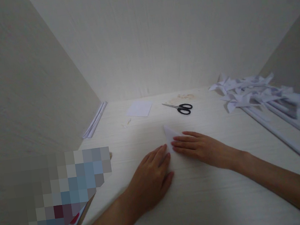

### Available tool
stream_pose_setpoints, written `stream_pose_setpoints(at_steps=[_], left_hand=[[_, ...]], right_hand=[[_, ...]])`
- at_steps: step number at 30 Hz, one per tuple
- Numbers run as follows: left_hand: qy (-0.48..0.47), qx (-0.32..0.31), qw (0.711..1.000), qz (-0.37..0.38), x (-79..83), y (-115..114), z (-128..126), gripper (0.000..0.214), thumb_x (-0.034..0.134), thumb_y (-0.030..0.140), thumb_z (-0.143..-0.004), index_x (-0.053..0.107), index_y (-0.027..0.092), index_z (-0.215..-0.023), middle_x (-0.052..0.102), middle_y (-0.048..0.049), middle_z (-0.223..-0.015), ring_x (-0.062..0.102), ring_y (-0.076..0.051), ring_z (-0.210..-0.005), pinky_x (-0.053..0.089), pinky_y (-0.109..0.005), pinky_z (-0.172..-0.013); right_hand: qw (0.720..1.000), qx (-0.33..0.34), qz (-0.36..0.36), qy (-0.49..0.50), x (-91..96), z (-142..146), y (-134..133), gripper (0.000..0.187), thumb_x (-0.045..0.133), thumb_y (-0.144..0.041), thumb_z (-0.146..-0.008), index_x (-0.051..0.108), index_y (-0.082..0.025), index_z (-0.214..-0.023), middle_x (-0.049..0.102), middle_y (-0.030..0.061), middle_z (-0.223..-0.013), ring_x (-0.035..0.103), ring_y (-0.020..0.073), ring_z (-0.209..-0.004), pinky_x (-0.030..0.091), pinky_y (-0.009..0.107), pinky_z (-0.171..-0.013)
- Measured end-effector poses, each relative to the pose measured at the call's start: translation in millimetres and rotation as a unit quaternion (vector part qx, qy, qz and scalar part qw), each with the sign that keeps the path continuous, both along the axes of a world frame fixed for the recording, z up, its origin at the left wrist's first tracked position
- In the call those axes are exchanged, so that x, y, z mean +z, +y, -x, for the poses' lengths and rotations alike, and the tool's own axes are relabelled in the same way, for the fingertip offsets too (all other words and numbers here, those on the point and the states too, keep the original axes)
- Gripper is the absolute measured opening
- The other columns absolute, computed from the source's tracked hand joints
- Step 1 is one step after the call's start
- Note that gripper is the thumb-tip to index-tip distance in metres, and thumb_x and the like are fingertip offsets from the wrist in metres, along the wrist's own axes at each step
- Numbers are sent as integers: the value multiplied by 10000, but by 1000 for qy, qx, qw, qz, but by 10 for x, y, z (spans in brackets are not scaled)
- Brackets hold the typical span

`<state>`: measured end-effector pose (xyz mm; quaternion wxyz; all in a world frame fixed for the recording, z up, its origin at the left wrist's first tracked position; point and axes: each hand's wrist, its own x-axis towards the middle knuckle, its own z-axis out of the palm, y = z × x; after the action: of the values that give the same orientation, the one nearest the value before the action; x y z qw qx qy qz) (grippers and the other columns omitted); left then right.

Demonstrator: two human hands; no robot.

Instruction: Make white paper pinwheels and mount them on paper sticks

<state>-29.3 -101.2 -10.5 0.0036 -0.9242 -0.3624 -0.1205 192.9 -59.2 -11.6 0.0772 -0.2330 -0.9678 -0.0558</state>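
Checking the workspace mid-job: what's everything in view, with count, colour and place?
folded paper: 1, white, mid-table
paper sheet: 1, white, table's far side
scissors: 1, black handles, right of the sheet
paper pinwheels on sticks: several, overlapping, white, right side
rolled paper: at least 2, white, along left wall
pixelated item: seemingly 1, mostly bluish, near left
brownish marks: several, far table and upper back wall
table: 1, whitish, below everything
walls: 3, greyish, left, back, right
left hand: 1, bare, at folded paper's left edge
right hand: 1, bare, fingers on folded paper
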Motion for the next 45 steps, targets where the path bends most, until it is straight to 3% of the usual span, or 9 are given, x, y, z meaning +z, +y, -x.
stream_pose_setpoints(at_steps=[16, 45], left_hand=[[-3, 4, 1000, -1, 3, 3, -8, 354, 410, 244, -810, 445, 95, -1130, 416, -163, -1266, 393, -245, -1164, 392, -395, -936], [4, 3, 1000, 2, 18, -1, -13, 366, 407, 240, -812, 452, 79, -1137, 416, -159, -1262, 396, -240, -1156, 380, -375, -950]], right_hand=[[999, -1, 13, 31, -55, -35, -4, 391, 346, -128, -864, 392, -171, -1250, 443, 50, -1283, 340, 162, -1219, 326, 392, -1010], [1000, -1, -2, 1, -48, -39, -8, 386, 329, -133, -870, 388, -158, -1251, 425, 25, -1299, 351, 168, -1211, 331, 383, -1005]])
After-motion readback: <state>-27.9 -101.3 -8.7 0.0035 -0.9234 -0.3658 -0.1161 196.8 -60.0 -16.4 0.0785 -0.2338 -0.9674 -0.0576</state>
